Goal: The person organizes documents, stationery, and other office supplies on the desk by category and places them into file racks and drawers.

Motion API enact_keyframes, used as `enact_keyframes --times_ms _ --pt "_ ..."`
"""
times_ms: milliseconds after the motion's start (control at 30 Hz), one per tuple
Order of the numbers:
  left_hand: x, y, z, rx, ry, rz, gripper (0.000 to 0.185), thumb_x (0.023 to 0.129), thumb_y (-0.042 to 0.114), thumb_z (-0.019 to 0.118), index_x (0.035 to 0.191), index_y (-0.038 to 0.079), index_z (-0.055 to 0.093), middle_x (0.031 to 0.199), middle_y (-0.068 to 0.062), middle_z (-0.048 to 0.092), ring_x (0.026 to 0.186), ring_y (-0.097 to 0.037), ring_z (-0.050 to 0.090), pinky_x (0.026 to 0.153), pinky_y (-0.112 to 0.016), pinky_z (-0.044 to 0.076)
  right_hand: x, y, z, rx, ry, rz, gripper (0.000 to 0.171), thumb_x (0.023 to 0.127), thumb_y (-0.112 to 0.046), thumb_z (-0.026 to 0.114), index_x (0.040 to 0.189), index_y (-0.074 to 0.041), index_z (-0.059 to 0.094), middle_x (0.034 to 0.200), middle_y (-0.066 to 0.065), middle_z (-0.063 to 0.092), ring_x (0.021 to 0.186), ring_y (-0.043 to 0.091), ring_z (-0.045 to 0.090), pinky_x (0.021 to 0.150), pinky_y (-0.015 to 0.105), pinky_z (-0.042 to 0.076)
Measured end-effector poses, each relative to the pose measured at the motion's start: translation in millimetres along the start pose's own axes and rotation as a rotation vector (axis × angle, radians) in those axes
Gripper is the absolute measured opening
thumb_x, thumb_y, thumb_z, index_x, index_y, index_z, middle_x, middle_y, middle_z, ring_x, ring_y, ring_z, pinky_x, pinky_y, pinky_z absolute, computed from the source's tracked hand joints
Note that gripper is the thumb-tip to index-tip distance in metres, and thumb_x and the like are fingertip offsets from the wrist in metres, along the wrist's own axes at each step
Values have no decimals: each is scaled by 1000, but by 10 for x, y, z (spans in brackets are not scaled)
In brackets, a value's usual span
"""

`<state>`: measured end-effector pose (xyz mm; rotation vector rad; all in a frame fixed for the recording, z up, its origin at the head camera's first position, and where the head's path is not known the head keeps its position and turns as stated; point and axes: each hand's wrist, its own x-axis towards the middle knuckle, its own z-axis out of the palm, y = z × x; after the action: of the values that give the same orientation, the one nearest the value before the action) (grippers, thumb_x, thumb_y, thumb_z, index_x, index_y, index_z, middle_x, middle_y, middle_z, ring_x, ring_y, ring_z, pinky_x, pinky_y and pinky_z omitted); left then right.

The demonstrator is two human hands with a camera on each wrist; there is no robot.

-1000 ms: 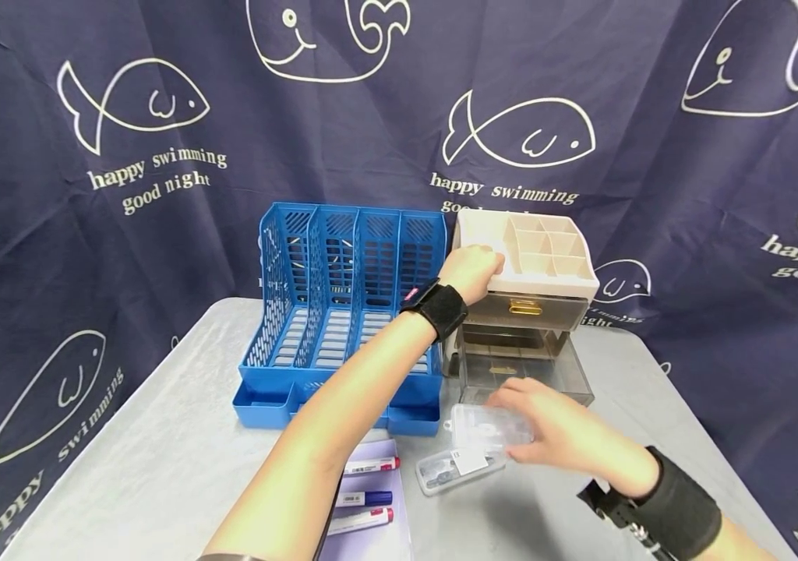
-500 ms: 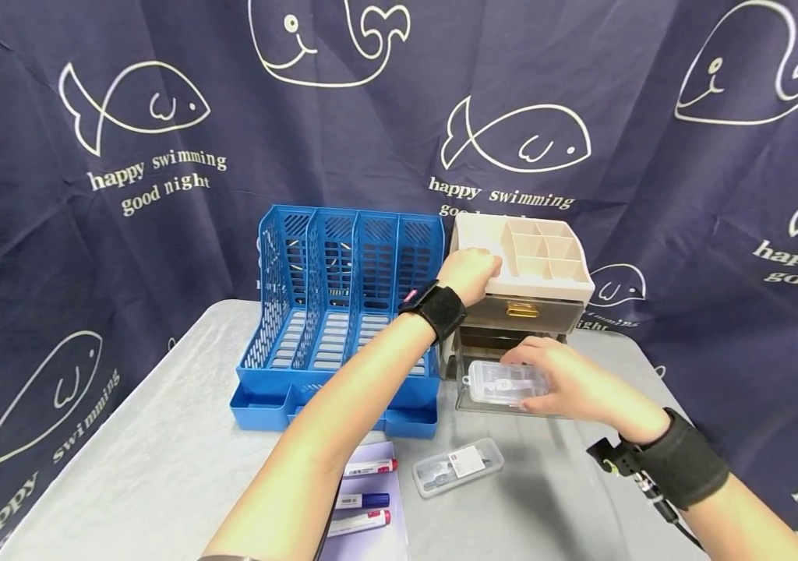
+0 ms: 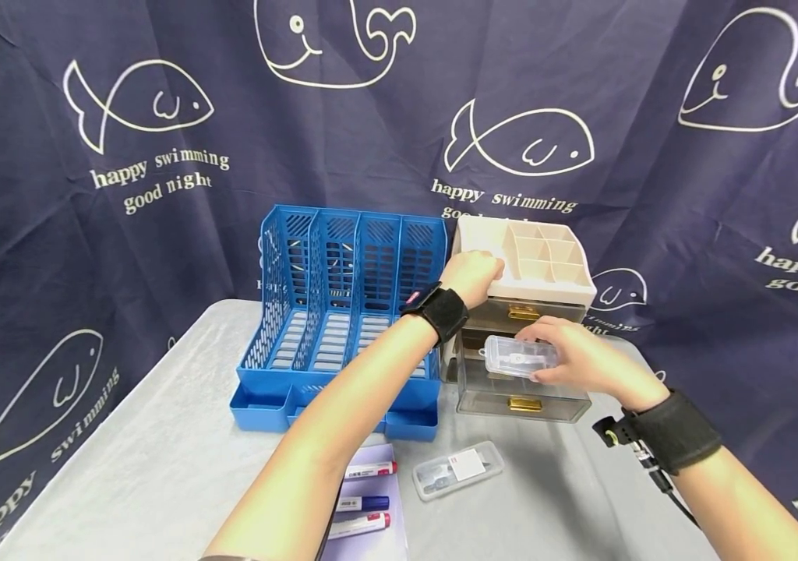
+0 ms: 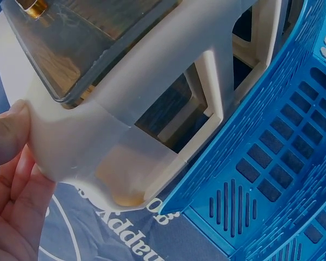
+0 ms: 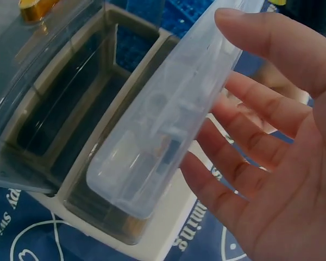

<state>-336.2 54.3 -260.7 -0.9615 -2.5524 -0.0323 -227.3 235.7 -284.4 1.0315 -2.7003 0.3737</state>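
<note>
Navy curtain [image 3: 343,140] with white whales and fish behind a pale grey desk [image 3: 160,436]. White organizer [image 3: 539,291] sits toward the desk's back right corner, lower drawer [image 3: 490,404] out. Right hand [image 3: 577,354] has a clear case [image 3: 518,357] pinched, thumb along one long side, fingers along the other; case pokes out leftward past the fingertips, tilted, above the drawer. Can't tell if it touches the drawer. Left hand [image 3: 471,276] grips the organizer's upper left corner, thumb one side, fingers the other. Second case [image 3: 458,471], labelled, flat on the desk, nearer the front edge, well apart from both hands. Blue rack [image 3: 266,393] just left of the organizer. Purple tray [image 3: 396,538] at the front edge, three markers [image 3: 364,504] in it, left forearm partly over them.
</note>
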Motion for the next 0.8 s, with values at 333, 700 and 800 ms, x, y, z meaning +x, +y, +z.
enact_keyframes --times_ms 333,700,800 --pt "0 -11 0 -9 -8 -7 25 81 6 66 103 19 69 102 2 68 94 -13 63 81 -29 50 121 192 181 20 -49 4 43 63 -6 79 103 -3 65 96 6 64 87 21 58 77 38 46" --pt "10 -16 35 -7 18 -3 24 81 6 66 102 18 69 100 1 68 92 -14 63 80 -29 50 188 353 440 60 -60 -45 42 62 -6 78 100 1 63 91 9 62 81 22 56 73 37 46" --pt "6 -15 31 -8 9 0 25 81 6 66 103 18 69 102 2 68 93 -14 63 81 -29 50 205 357 486 52 -103 5 41 63 -5 78 101 1 64 91 8 61 81 21 56 73 39 46"
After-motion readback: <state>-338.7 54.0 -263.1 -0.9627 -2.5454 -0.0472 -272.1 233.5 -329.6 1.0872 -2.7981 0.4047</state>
